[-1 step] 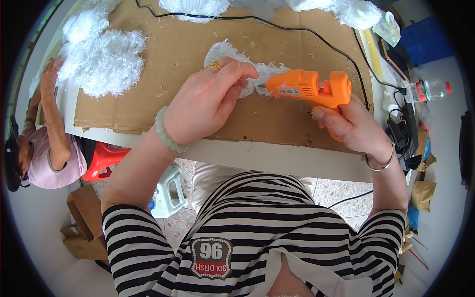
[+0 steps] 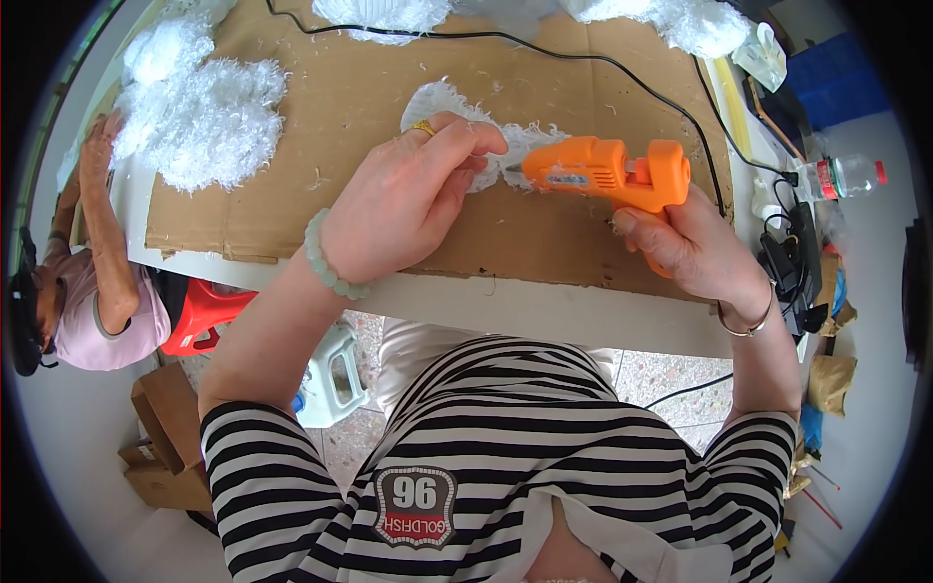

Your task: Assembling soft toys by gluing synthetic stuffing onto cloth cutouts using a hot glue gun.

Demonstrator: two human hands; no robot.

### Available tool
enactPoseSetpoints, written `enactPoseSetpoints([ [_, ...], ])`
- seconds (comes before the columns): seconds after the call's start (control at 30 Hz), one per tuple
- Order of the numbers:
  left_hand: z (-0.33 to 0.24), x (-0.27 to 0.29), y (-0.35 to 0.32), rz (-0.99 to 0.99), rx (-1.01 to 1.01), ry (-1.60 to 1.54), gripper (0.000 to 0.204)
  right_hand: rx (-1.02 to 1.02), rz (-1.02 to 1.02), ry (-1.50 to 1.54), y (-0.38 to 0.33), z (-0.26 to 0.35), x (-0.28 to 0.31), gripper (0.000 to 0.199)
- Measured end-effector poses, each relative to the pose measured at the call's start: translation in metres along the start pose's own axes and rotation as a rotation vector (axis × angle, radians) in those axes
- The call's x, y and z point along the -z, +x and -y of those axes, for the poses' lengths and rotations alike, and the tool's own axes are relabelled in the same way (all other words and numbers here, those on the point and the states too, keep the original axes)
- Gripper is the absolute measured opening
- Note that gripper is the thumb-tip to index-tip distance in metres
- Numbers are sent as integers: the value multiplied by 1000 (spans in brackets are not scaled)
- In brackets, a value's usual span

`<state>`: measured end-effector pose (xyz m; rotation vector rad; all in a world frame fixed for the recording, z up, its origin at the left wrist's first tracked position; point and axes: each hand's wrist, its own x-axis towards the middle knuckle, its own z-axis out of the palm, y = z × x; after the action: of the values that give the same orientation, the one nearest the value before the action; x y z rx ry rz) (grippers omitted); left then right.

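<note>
My right hand (image 2: 688,243) is wrapped around the handle of an orange hot glue gun (image 2: 583,167). Its nozzle points left, right at the edge of a white shaggy-edged fabric piece (image 2: 437,99) on the cardboard. My left hand (image 2: 403,189), with a ring and a pale green bead bracelet, lies over the near side of that piece. Its thumb and index finger are bent together at the fabric, close to the nozzle tip. The other fingertips and the part of the fabric beneath the hand are hidden.
A cardboard sheet (image 2: 573,78) covers the white table. Fluffy white pieces (image 2: 219,121) lie at left, others along the far edge. A black cord (image 2: 486,35) crosses the cardboard. A plastic bottle (image 2: 850,179) lies right. At far left, a co-worker in pink (image 2: 112,321) reaches toward the table.
</note>
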<state>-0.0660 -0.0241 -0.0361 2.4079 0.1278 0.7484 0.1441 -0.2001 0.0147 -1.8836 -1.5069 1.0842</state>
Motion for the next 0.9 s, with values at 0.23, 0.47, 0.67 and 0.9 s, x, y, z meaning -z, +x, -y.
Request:
enactPoseSetpoints([
  [0.23,-6,0,4,26,-21,121,32,-28,-247,334,-35,-10,12,19],
  [0.47,-21,-10,18,60,-135,425,26,52,-365,582,-40,-27,13,34],
  [0.67,-28,-23,21,59,-173,535,19,-43,-392,633,-33,-38,12,34],
  [0.9,-28,-30,19,63,-238,728,13,-69,-288,643,-17,-33,6,30],
])
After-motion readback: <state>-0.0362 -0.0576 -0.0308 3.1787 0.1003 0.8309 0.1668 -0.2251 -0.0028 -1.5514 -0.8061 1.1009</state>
